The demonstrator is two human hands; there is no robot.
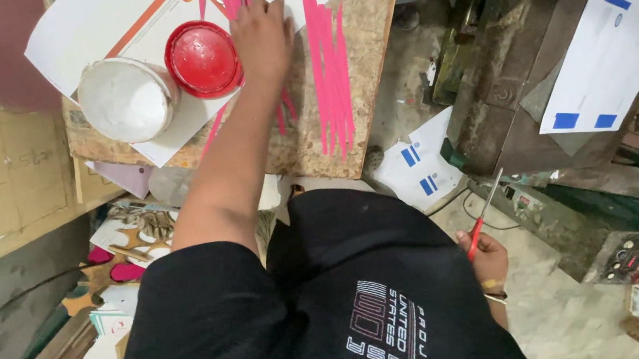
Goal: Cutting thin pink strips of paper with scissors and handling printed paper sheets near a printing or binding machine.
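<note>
Black fabric of the person's shirt [313, 314] fills the lower frame. Right hand [487, 260] grips red-handled scissors [484, 215], blades up, low beside the hip. Left hand [263, 37] rests flat, fingers spread, on thin pink paper strips [329, 70] lying on the rough chipboard surface [372, 22], beside a glossy red round lid [202, 58] and white tub [125, 98].

Craft workshop: worn chipboard worktop [368, 48], cut pink paper strips [329, 70], stacked printed cardboard sheets [614, 21], grimy machine [482, 90].
</note>
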